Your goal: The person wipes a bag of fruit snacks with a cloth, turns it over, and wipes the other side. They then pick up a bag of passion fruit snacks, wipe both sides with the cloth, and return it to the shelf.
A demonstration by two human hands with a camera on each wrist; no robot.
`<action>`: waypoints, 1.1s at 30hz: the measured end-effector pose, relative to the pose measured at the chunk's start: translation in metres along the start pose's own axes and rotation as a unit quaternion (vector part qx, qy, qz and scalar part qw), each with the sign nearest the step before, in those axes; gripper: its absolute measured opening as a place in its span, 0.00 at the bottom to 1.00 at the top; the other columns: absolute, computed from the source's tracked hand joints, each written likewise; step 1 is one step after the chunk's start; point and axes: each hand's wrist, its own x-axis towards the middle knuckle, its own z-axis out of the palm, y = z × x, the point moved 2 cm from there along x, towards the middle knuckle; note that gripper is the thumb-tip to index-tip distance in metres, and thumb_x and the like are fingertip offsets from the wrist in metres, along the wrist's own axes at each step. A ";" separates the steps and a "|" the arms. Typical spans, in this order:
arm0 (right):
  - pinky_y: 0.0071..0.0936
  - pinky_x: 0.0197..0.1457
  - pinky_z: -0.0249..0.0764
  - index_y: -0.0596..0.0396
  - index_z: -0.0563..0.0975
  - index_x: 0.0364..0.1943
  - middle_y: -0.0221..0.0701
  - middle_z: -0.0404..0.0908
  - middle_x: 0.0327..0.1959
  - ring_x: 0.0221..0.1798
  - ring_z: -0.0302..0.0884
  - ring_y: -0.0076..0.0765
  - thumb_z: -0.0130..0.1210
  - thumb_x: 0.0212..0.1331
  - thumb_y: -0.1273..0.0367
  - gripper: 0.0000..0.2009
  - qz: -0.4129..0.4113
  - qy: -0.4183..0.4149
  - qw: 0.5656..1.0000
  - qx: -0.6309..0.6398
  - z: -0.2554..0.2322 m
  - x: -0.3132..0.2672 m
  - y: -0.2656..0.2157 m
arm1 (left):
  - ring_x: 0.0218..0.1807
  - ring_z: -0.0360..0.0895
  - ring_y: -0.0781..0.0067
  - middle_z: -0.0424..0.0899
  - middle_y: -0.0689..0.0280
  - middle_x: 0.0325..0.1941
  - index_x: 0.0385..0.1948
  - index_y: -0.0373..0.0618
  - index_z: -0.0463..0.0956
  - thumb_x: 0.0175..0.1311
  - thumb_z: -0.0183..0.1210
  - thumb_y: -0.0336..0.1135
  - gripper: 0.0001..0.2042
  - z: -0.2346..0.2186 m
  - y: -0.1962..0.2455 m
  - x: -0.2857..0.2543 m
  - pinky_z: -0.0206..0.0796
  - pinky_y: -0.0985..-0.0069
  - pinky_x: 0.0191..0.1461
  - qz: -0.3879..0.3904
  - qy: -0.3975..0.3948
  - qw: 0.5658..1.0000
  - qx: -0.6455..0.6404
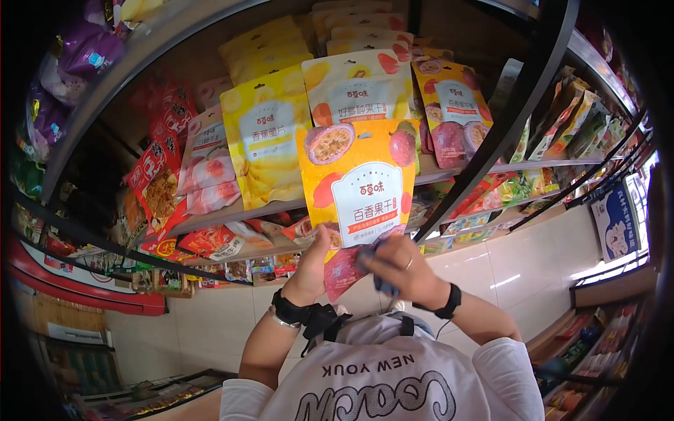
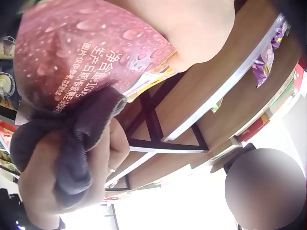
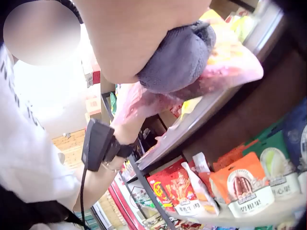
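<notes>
In the head view a yellow and magenta pouch of dried passion fruit (image 1: pixel 368 175) is held upright in front of the shelf, its printed face toward me. My left hand (image 1: pixel 309 270) grips its lower left edge, thumb on the front. A dark grey cloth (image 3: pixel 177 60) is bunched in my right hand (image 1: pixel 414 270), which holds it against the pouch's lower right front. From the left wrist the cloth (image 2: pixel 86 124) lies over the magenta bottom part (image 2: pixel 91 43), beside the white printing. A ring shows on a right finger.
Behind the pouch, a shelf carries a yellow banana-chip pouch (image 1: pixel 263 144), a cream mixed-fruit pouch (image 1: pixel 358 88), another passion fruit pouch (image 1: pixel 453 105) and red packets (image 1: pixel 156 182). A black shelf post (image 1: pixel 516 105) slants at the right. Below lies pale tiled floor (image 1: pixel 512 270).
</notes>
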 end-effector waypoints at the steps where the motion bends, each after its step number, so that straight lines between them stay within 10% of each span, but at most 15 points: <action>1: 0.36 0.44 0.70 0.56 0.80 0.47 0.32 0.71 0.40 0.43 0.71 0.40 0.60 0.37 0.71 0.24 -0.036 -0.019 0.999 -0.023 0.001 -0.004 -0.005 | 0.64 0.68 0.60 0.68 0.54 0.64 0.64 0.37 0.59 0.71 0.35 0.59 0.33 0.004 0.003 0.000 0.60 0.63 0.67 -0.004 -0.010 1.000 -0.004; 8: 0.38 0.46 0.68 0.54 0.77 0.51 0.33 0.70 0.40 0.44 0.69 0.42 0.63 0.32 0.76 0.31 0.128 0.097 0.986 -0.044 -0.028 0.010 0.026 | 0.64 0.68 0.59 0.68 0.54 0.64 0.64 0.37 0.59 0.71 0.36 0.59 0.33 -0.001 0.000 -0.008 0.61 0.62 0.66 -0.016 0.015 0.999 0.032; 14: 0.36 0.45 0.70 0.55 0.80 0.48 0.33 0.72 0.39 0.43 0.71 0.39 0.57 0.43 0.73 0.21 -0.015 -0.028 0.999 -0.015 -0.003 -0.014 -0.012 | 0.64 0.69 0.59 0.68 0.55 0.65 0.65 0.39 0.57 0.71 0.37 0.58 0.32 -0.001 0.004 -0.006 0.61 0.61 0.66 -0.003 -0.001 1.000 -0.019; 21: 0.40 0.47 0.71 0.58 0.76 0.51 0.41 0.70 0.43 0.45 0.70 0.49 0.63 0.29 0.78 0.32 0.173 0.093 0.978 -0.071 -0.029 0.010 0.017 | 0.63 0.69 0.59 0.69 0.55 0.64 0.65 0.39 0.58 0.72 0.37 0.58 0.31 -0.005 -0.001 -0.007 0.62 0.61 0.66 0.010 0.025 1.000 0.011; 33: 0.40 0.50 0.70 0.60 0.73 0.54 0.41 0.68 0.46 0.47 0.69 0.50 0.64 0.26 0.77 0.37 0.169 0.046 0.983 -0.049 -0.018 0.001 0.021 | 0.63 0.70 0.60 0.70 0.55 0.64 0.65 0.39 0.58 0.71 0.36 0.60 0.33 -0.011 -0.002 -0.009 0.62 0.62 0.66 0.014 0.023 0.999 0.034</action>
